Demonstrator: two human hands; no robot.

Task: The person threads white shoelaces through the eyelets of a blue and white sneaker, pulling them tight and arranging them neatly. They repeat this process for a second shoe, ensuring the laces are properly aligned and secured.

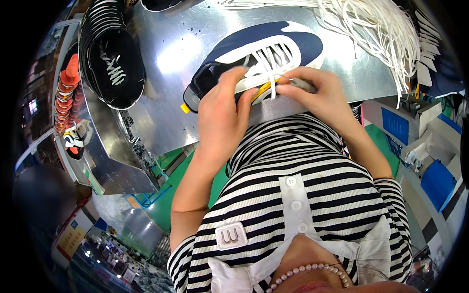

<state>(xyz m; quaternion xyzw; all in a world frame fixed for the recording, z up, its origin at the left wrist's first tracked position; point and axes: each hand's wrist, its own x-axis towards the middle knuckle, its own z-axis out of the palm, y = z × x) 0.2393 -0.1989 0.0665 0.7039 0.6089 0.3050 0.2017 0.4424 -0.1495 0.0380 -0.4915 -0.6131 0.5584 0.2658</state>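
Note:
A navy and white shoe upper (234,44) lies on the metal table in front of me, its black-lined opening toward the left. White lace (272,80) crosses its eyelets, and one length hangs over the near side. My left hand (222,112) grips the near collar edge, fingers inside and thumb outside. Close to the hanging lace, my right hand (320,93) is closed in a pinch. A slim grey object (305,84), blurred and partly covered, shows between its thumb and fingers. A yellow strip (263,91) runs along the shoe's near edge between both hands.
A heap of loose white laces (371,29) spreads over the far right of the table (166,93). Nested black shoe uppers (110,73) stand at the left. Beyond them is a stack of orange-red pieces (66,97). White and blue bins (437,183) are at the right.

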